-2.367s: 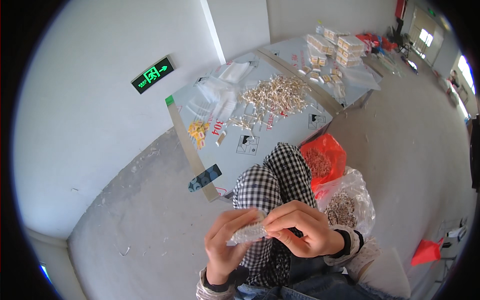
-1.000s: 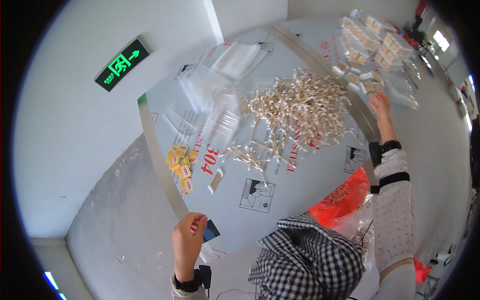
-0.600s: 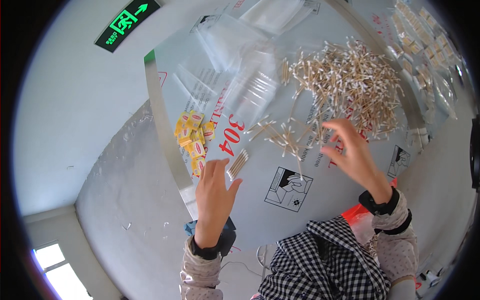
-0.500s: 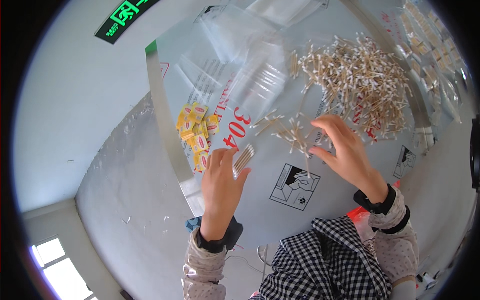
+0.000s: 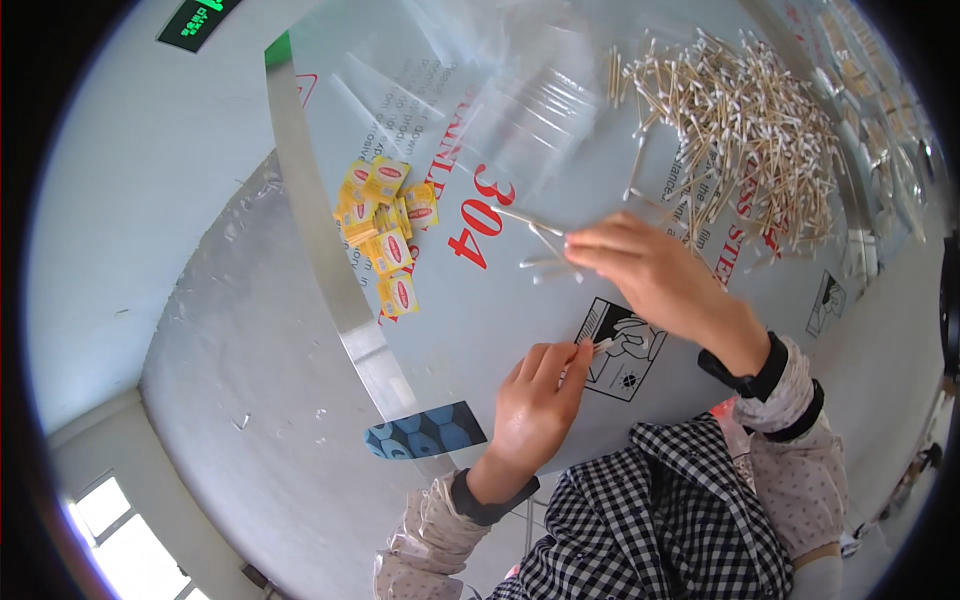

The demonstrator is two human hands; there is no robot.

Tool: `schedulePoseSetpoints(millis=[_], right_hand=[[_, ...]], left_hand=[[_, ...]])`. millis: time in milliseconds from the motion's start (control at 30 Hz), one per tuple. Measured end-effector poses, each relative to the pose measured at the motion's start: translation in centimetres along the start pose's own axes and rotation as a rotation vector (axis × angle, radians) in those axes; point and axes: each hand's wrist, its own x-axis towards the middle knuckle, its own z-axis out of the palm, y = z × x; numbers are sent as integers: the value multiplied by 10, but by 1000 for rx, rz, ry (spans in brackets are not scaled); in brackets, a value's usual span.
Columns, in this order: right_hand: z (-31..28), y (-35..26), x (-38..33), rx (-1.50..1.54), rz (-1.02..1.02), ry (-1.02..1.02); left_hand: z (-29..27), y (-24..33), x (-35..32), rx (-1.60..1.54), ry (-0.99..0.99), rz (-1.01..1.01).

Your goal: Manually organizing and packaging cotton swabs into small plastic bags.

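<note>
My left hand (image 5: 540,402) is closed round a small bunch of cotton swabs (image 5: 603,346); only their white tips show past the fingertips, above the table's near part. My right hand (image 5: 665,280) is farther off, its fingers drawn together at a few scattered cotton swabs (image 5: 540,223). One or more of these reach its fingertips; how many it grips is hidden. Beyond it to the right lies a big loose heap of cotton swabs (image 5: 740,130) with white tips and pale wooden sticks.
Yellow-and-white printed slips (image 5: 388,250) lie in a loose pile at the table's left. Clear plastic bags (image 5: 550,110) spread over the far middle. Filled clear packets (image 5: 870,90) sit beyond the raised strip at right. A blue patterned pad (image 5: 425,432) lies by the metal edge (image 5: 335,290).
My left hand has moved right and closed on the swabs that lay by its fingers. My right hand, open before, has moved left and closed at the scattered swabs. The view has shifted slightly.
</note>
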Motion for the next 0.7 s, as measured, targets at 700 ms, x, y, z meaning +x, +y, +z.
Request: schedulePoseSetpoints(millis=[700], right_hand=[[-15,-30,-93,-155,114,53]], left_hand=[[-34,-68,63,154,19,139]])
